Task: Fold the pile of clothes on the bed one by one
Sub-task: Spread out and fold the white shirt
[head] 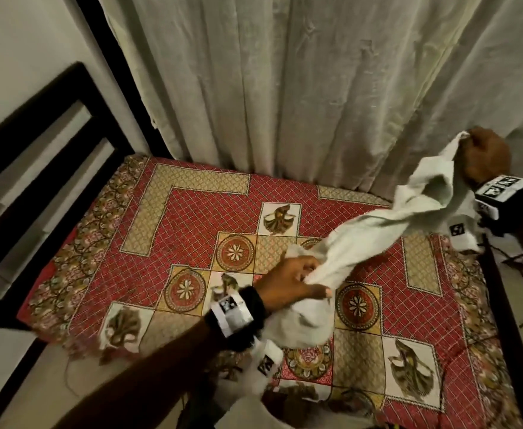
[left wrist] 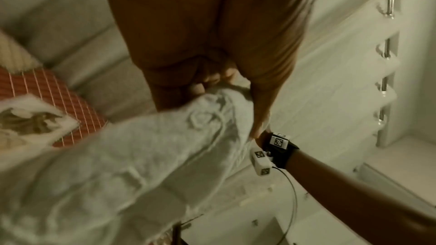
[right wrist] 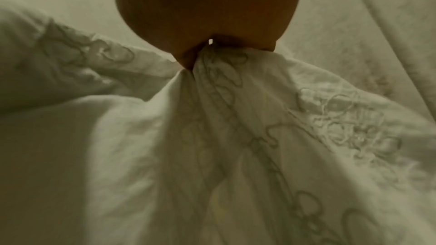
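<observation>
A white embroidered garment [head: 374,230] is stretched in the air above the bed [head: 192,212], between my two hands. My left hand [head: 294,280] grips a bunched part of it over the middle of the bed; its fingers curl round the cloth [left wrist: 141,156] in the left wrist view. My right hand [head: 483,156] is raised at the right, near the curtain, and pinches the garment's other end. The right wrist view shows that cloth [right wrist: 224,137] gathered into my right hand [right wrist: 207,25]. More white cloth [head: 297,323] hangs below my left wrist.
The bed wears a red and gold patterned cover [head: 415,320]. A pale curtain [head: 285,88] hangs behind it. A dark headboard [head: 37,144] stands at the left. Cables [head: 520,274] lie on the floor beyond the bed's right edge.
</observation>
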